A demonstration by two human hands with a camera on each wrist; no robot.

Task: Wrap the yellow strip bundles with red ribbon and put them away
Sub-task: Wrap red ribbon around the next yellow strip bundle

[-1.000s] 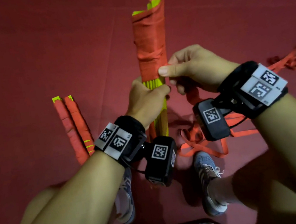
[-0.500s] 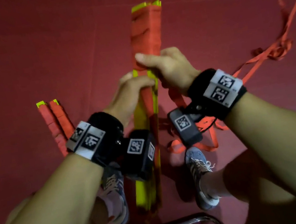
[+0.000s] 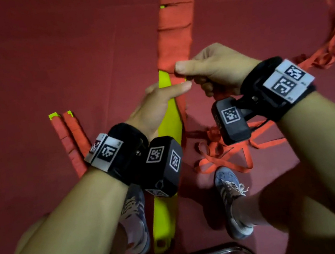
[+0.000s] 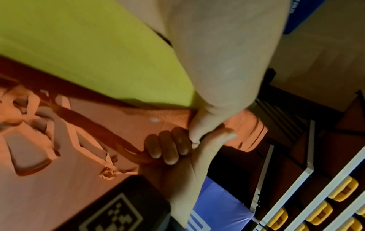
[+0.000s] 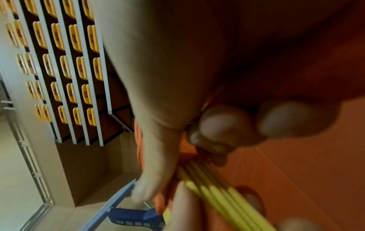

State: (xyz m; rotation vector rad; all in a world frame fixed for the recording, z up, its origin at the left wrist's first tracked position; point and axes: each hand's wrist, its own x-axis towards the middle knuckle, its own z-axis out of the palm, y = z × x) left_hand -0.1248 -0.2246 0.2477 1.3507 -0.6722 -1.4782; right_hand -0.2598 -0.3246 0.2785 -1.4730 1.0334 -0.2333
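The left hand (image 3: 159,106) curled its fingers round the bundle (image 3: 170,122) at its bare yellow middle; just above, the right hand (image 3: 216,68) pinched the ribbon (image 3: 176,37) against the wrapped edge.

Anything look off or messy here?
Yes: the loose red ribbon lies in a tangled heap on the floor by the right shoe, with a knotted clump farther right. On the held yellow strip bundle, the top wraps are uneven, with a yellow gap showing.
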